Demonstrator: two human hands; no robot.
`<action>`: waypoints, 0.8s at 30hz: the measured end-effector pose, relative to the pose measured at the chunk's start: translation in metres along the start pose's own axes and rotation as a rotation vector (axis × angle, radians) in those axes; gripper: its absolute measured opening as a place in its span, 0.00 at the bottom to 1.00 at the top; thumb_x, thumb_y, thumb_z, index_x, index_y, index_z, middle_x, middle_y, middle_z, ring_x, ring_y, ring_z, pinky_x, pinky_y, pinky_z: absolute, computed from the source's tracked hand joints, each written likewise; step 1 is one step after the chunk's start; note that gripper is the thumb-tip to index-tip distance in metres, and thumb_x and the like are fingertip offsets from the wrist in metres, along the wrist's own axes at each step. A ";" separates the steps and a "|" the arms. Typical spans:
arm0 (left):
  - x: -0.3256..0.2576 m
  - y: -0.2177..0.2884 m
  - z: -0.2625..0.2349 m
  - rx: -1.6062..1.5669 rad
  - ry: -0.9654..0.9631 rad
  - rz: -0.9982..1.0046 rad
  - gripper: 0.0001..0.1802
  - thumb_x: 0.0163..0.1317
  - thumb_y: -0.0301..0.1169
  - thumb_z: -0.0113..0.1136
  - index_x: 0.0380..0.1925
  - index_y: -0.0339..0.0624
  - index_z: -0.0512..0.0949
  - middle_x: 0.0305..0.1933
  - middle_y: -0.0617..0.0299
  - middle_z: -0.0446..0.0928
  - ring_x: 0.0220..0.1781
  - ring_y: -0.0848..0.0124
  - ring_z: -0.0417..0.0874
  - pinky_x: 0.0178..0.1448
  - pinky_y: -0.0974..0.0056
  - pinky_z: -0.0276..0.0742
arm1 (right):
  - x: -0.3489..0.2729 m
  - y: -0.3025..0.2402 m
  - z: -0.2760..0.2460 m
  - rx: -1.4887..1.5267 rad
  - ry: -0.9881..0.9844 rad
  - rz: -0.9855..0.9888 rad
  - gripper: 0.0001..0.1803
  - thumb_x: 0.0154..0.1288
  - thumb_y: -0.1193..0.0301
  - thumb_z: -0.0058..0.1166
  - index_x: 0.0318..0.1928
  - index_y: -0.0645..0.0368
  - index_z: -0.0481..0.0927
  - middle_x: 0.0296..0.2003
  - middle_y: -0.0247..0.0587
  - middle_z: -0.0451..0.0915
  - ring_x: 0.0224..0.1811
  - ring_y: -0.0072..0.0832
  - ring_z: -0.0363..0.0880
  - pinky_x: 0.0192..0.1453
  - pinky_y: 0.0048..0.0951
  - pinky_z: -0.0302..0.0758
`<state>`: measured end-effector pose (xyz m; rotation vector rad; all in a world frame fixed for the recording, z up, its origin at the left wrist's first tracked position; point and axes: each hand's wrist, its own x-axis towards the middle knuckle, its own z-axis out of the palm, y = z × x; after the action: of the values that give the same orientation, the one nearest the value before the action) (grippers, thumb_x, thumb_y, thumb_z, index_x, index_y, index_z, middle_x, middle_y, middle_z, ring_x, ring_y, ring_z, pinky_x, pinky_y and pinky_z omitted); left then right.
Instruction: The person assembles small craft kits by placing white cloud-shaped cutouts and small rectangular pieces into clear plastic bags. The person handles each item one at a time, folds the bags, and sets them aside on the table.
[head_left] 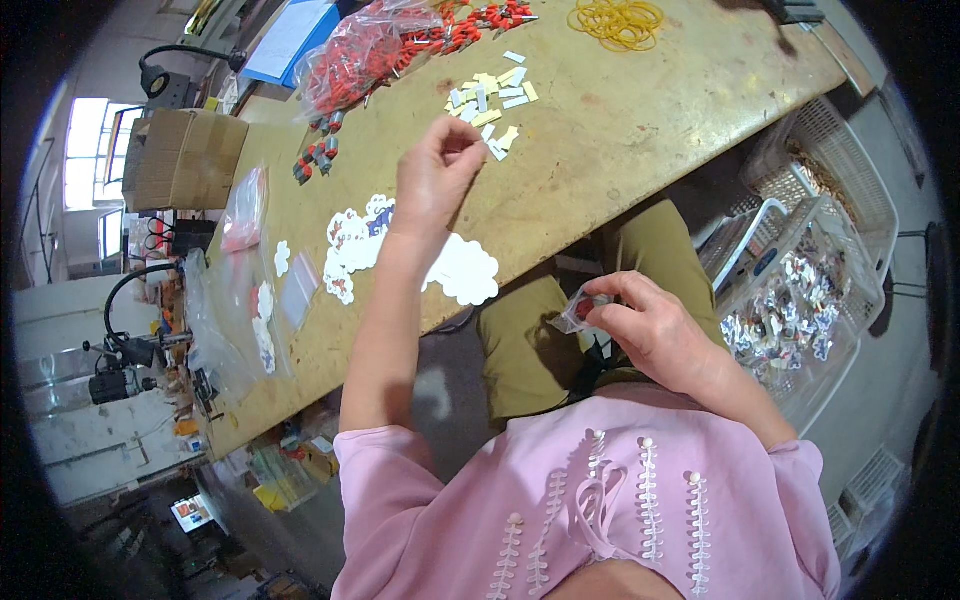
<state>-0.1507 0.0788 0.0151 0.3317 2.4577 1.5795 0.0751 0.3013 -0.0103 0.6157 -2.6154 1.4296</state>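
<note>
My left hand (437, 170) reaches over the table, its thumb and fingers pinched together at the near edge of a scatter of small white and pale-yellow rectangular pieces (486, 117). Whatever is in that pinch, if anything, is too small to make out. Over my lap, my right hand (655, 325) grips a small clear plastic bag (572, 316) with something red inside. Beneath my left forearm lie white flower-shaped cutouts (467, 272), some with printed patterns, partly hidden by the arm.
Red-and-grey small parts (445, 45) spill from a large clear bag (370, 60) at the far side. Yellow rubber bands (615, 24) lie beyond. Plastic bags (298, 290) rest at left near a cardboard box (185, 160). White baskets (790, 300) with printed pieces stand at right.
</note>
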 end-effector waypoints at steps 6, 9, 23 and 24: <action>-0.001 -0.006 -0.069 0.234 -0.095 0.066 0.09 0.66 0.22 0.71 0.46 0.34 0.85 0.35 0.69 0.83 0.36 0.79 0.81 0.42 0.70 0.79 | 0.005 -0.002 -0.001 -0.007 -0.011 0.002 0.17 0.58 0.85 0.62 0.48 0.62 0.85 0.57 0.52 0.83 0.60 0.48 0.85 0.60 0.42 0.85; -0.005 -0.003 -0.076 0.487 -0.149 0.081 0.11 0.64 0.22 0.71 0.46 0.32 0.85 0.34 0.66 0.83 0.36 0.79 0.81 0.43 0.68 0.81 | 0.006 0.001 0.004 -0.014 -0.012 -0.006 0.16 0.58 0.85 0.62 0.48 0.63 0.84 0.56 0.51 0.83 0.59 0.49 0.85 0.59 0.43 0.85; -0.016 -0.015 -0.084 0.560 -0.137 0.179 0.07 0.66 0.25 0.69 0.40 0.33 0.84 0.32 0.58 0.85 0.35 0.69 0.84 0.43 0.60 0.82 | 0.021 -0.016 0.007 -0.111 0.031 -0.092 0.14 0.57 0.84 0.62 0.45 0.65 0.83 0.54 0.50 0.83 0.57 0.47 0.85 0.57 0.42 0.85; -0.018 -0.011 -0.084 0.615 -0.143 0.207 0.07 0.66 0.26 0.69 0.40 0.33 0.84 0.33 0.56 0.85 0.36 0.67 0.85 0.44 0.59 0.82 | 0.023 -0.018 0.006 -0.121 0.044 -0.110 0.14 0.57 0.84 0.62 0.45 0.65 0.82 0.54 0.50 0.83 0.57 0.47 0.85 0.56 0.42 0.85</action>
<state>-0.1581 -0.0044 0.0401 0.7806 2.8033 0.7742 0.0616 0.2804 0.0073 0.6928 -2.5671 1.2295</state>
